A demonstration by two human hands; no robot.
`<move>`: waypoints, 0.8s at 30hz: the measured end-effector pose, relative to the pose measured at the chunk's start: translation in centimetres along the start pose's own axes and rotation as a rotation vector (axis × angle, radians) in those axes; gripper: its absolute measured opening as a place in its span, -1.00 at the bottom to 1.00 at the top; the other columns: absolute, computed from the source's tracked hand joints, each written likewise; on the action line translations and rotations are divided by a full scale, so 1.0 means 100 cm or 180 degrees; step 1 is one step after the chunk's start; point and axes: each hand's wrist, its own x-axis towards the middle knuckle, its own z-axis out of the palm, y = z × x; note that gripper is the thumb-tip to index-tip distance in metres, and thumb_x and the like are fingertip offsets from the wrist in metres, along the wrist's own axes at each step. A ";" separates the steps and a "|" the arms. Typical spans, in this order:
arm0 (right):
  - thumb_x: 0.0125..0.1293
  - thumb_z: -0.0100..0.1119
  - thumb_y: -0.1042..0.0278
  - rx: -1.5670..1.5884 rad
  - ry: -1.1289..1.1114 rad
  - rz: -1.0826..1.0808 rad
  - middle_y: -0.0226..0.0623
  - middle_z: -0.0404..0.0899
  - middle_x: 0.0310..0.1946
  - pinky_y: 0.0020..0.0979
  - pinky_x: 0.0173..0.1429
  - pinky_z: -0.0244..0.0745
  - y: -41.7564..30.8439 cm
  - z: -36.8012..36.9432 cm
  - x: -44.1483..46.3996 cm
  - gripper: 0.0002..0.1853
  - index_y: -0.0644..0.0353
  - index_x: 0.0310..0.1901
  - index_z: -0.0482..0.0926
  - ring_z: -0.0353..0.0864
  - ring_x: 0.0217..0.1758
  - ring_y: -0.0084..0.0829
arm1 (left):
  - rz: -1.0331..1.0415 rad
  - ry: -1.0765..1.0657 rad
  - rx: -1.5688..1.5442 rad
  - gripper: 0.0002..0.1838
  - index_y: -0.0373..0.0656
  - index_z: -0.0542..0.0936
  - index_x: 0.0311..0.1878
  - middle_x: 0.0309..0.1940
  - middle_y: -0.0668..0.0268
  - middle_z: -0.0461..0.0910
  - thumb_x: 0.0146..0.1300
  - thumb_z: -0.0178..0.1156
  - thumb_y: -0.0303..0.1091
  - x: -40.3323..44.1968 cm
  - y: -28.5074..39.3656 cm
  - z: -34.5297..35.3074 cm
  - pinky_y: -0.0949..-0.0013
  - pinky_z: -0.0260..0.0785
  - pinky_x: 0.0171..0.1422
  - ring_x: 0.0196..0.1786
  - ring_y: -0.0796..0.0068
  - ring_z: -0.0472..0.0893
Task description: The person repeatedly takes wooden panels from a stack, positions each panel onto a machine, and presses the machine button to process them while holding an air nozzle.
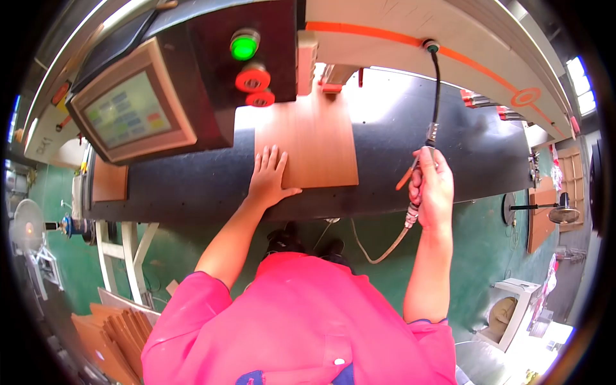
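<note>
The left hand (265,184) is laid palm down with its fingers spread, and the left near corner of a flat, rectangular, reddish-brown wood-grain panel (321,144) is covered by it. The panel is supported on a long, black, smooth-topped table (391,176) and is extended forward from the left hand, its far end being set beneath a pale machine beam with an orange stripe (378,27). Between the two hands, the panel's right edge and a bare stretch of tabletop are seen.

By the right hand (435,186), a slim tool with an orange-brown tip (405,179) is gripped in curled fingers, the tip being pointed toward the left hand's side and held apart from the panel. Much of the tool's body is hidden by the fingers. Above the right hand, a thin black hose with a metal fitting (436,83) is run up to the beam; below it, a pale flexible hose (388,253) is curved down past the table's edge.

Beyond and left of the left hand, a black control box with a touchscreen, a lit green button and red round buttons (208,83) is mounted.
</note>
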 end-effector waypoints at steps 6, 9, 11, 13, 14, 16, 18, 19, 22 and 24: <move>0.49 0.18 0.23 0.0821 -0.0604 0.0719 -0.44 0.50 -0.39 -0.58 -0.57 0.25 0.045 -0.045 -0.059 -0.77 0.21 -0.04 0.58 0.43 -0.48 -0.65 | -0.0281 -0.0130 0.0043 0.16 -0.18 0.21 0.53 0.58 -0.07 0.06 -0.01 0.38 0.38 -0.004 0.008 -0.001 -0.10 -0.27 0.68 0.65 -0.09 -0.07; 0.55 0.05 0.13 0.1498 -0.0809 0.1452 -0.27 0.63 -0.27 -0.48 -0.44 0.50 0.108 -0.065 -0.079 -0.71 0.20 -0.07 0.57 0.61 -0.32 -0.48 | -0.0615 0.0061 -0.0017 0.09 -0.18 0.26 0.50 0.54 -0.03 0.14 0.03 0.41 0.30 -0.017 0.025 0.008 -0.06 -0.28 0.69 0.63 -0.04 -0.02; 0.57 0.01 0.10 0.1646 -0.1015 0.1850 -0.15 0.68 -0.18 -0.44 -0.39 0.58 0.138 -0.054 -0.097 -0.69 0.19 -0.08 0.56 0.68 -0.22 -0.38 | -0.0662 0.0125 -0.0187 0.02 -0.19 0.31 0.46 0.51 -0.02 0.19 0.05 0.42 0.24 -0.040 0.051 -0.007 -0.06 -0.19 0.67 0.60 -0.04 0.05; 0.58 0.01 0.08 0.1316 -0.1369 0.2025 -0.14 0.71 -0.14 -0.27 -0.10 0.63 0.164 -0.045 -0.111 -0.70 0.15 -0.02 0.55 0.69 -0.06 -0.32 | -0.0595 0.0649 -0.1046 -0.16 -0.23 0.43 0.35 0.40 -0.03 0.33 0.12 0.43 0.10 -0.076 0.083 -0.024 -0.01 0.12 0.55 0.46 -0.02 0.31; 0.58 0.02 0.08 0.1251 -0.1606 0.2155 -0.15 0.71 -0.14 -0.25 -0.06 0.62 0.175 -0.039 -0.117 -0.70 0.15 0.00 0.55 0.68 -0.03 -0.31 | -0.0795 0.0437 -0.1822 -0.26 -0.25 0.47 0.30 0.31 -0.02 0.43 0.20 0.40 0.05 -0.100 0.091 -0.022 0.05 0.26 0.44 0.35 0.04 0.44; 0.57 0.04 0.11 0.1185 -0.2060 0.2482 -0.15 0.70 -0.12 -0.20 -0.02 0.62 0.191 -0.020 -0.125 -0.70 0.17 0.08 0.54 0.67 -0.01 -0.29 | -0.1309 0.0130 -0.3026 -0.43 -0.27 0.53 0.23 0.10 0.05 0.61 0.33 0.33 -0.04 -0.151 0.104 -0.019 0.18 0.44 0.24 0.11 0.20 0.62; 0.55 0.07 0.16 0.0917 -0.2392 0.2571 -0.13 0.67 -0.15 -0.16 -0.01 0.63 0.190 0.004 -0.131 -0.68 0.22 0.12 0.51 0.67 -0.05 -0.27 | -0.1845 0.0055 -0.3559 -0.52 -0.27 0.56 0.20 -0.05 0.14 0.69 0.41 0.27 -0.08 -0.209 0.100 -0.017 0.28 0.49 0.14 -0.04 0.37 0.66; 0.54 0.08 0.17 0.0794 -0.2633 0.2568 -0.13 0.66 -0.17 -0.15 0.00 0.63 0.188 0.026 -0.130 -0.68 0.23 0.13 0.51 0.67 -0.07 -0.27 | -0.2024 0.0126 -0.3672 -0.54 -0.27 0.56 0.20 -0.09 0.18 0.70 0.44 0.24 -0.09 -0.232 0.085 -0.025 0.31 0.49 0.12 -0.06 0.43 0.65; 0.53 0.09 0.24 0.0185 -0.2994 0.2741 -0.18 0.63 -0.24 -0.12 0.08 0.65 0.173 0.066 -0.126 -0.74 0.26 0.05 0.51 0.66 -0.09 -0.29 | -0.2660 0.0813 -0.3796 -0.61 -0.22 0.59 0.12 -0.15 0.23 0.68 0.46 0.21 -0.11 -0.279 0.041 -0.026 0.35 0.49 0.04 -0.14 0.48 0.63; 0.53 0.09 0.22 -0.0341 -0.3143 0.2727 -0.21 0.61 -0.30 -0.14 0.02 0.70 0.180 0.109 -0.129 -0.74 0.29 -0.04 0.51 0.68 -0.18 -0.33 | -0.3106 0.1446 -0.4080 -0.65 -0.20 0.59 0.05 -0.19 0.25 0.66 0.48 0.16 -0.09 -0.302 -0.019 -0.040 0.36 0.49 -0.02 -0.19 0.49 0.62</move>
